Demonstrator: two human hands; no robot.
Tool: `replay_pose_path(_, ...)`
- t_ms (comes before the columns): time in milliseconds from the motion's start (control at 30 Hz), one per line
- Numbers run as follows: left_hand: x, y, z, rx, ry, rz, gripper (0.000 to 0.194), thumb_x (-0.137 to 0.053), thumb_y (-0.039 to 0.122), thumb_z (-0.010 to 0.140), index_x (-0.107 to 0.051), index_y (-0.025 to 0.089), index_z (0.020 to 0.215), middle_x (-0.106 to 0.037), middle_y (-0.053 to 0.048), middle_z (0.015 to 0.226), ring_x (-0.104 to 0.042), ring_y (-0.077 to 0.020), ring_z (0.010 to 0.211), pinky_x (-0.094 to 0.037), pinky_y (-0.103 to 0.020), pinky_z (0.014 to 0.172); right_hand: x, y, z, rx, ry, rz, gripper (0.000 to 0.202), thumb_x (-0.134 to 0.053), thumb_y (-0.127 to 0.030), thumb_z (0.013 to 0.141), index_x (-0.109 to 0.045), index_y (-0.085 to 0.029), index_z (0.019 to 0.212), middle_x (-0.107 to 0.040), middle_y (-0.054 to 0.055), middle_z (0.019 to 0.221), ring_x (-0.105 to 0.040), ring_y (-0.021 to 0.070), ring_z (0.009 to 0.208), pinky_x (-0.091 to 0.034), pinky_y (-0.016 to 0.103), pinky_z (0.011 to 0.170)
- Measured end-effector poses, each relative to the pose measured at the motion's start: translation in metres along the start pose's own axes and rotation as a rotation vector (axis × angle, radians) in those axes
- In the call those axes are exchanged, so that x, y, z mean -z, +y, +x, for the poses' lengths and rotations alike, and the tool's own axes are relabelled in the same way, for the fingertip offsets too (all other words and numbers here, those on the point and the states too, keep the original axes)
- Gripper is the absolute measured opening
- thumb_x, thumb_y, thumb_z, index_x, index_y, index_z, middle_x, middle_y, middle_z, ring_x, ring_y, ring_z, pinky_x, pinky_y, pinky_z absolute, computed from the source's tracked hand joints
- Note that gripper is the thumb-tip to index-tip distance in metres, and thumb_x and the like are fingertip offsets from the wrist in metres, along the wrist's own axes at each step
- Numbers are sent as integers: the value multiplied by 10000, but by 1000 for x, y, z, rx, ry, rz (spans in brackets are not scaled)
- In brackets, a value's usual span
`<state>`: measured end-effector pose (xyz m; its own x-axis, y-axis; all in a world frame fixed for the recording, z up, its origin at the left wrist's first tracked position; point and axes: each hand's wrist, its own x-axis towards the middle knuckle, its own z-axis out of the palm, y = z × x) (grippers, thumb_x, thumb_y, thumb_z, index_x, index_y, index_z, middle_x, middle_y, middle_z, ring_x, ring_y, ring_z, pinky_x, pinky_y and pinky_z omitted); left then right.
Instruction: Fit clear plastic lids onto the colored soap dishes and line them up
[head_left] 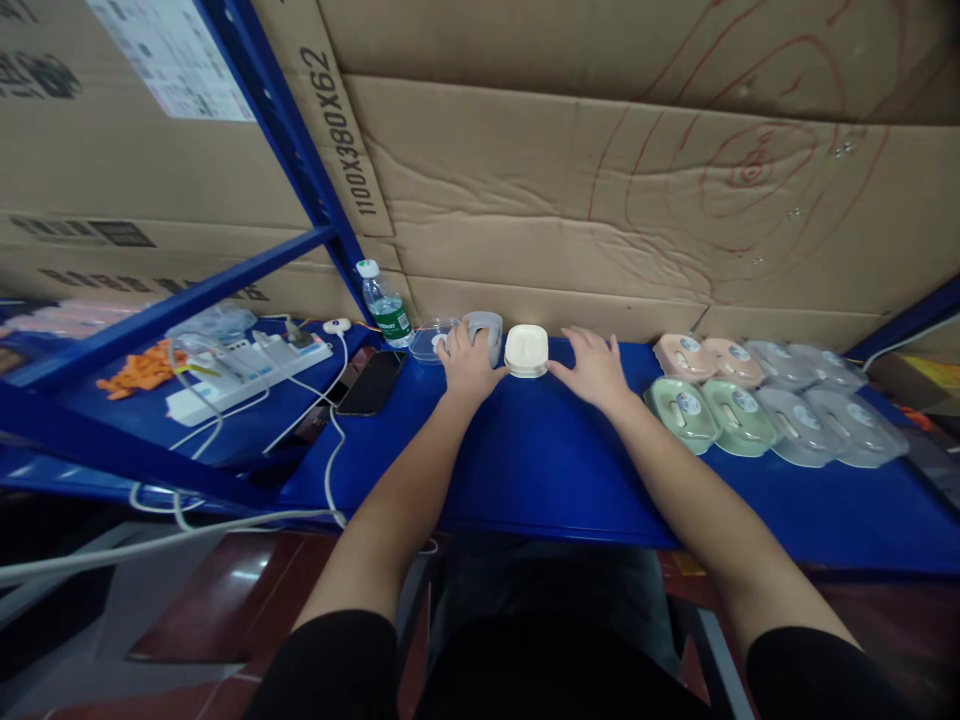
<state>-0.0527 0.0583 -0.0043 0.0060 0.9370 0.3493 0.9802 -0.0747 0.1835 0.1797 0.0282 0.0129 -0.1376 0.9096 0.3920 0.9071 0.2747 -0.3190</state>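
A small cream-coloured square container stands on the blue shelf between my two hands. My left hand is spread out, its thumb pointing toward the cream container's left side. Its fingers reach over the front of a grey round-cornered container; whether they touch it I cannot tell. Just left of that hand lies a clear plastic lid or box with a white label. To the right, my right hand has its fingers apart and holds nothing. Its thumb tip is close to the cream container's right edge.
At right, several lidded boxes in pink, green and grey form two rows. A water bottle and a phone are at left, beside cables and a power strip. Cardboard backs the shelf.
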Motion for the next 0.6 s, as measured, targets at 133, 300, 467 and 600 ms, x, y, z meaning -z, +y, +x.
replay_pose_path(133,7,10,-6,-31,51,-40,831,-738,583,849,-464,221,1545,-285,-193,1718,-280,-397,1576,-197,-597,1280,38,30,-10,-150,-204,-14,758,-657,-671,917,-556,-230,1525,-575,176,1558,-494,475,1446,-227,810,1183)
replay_pose_path(300,10,25,-18,-110,71,-87,810,-680,610,884,-459,215,1556,-294,-177,1718,-277,-416,1571,-198,-577,1277,39,42,-31,-311,-309,-74,851,-776,-628,841,-555,-185,1533,-429,232,1657,-325,531,1544,-214,825,1182)
replay_pose_path(467,7,29,-23,-183,88,-133,776,-725,567,856,-513,230,1522,-304,-174,1717,-307,-434,1557,-250,-587,1248,42,24,-37,31,-295,110,791,-653,-640,934,-475,-239,1592,-388,154,1701,-326,374,1589,-283,641,1266)
replay_pose_path(600,3,25,-20,-189,121,-155,782,-763,557,826,-541,236,1503,-351,-185,1693,-336,-442,1542,-273,-612,1232,62,47,-39,-123,-242,-110,927,-767,-632,829,-454,-237,1607,-319,163,1732,-261,483,1588,-250,731,1239)
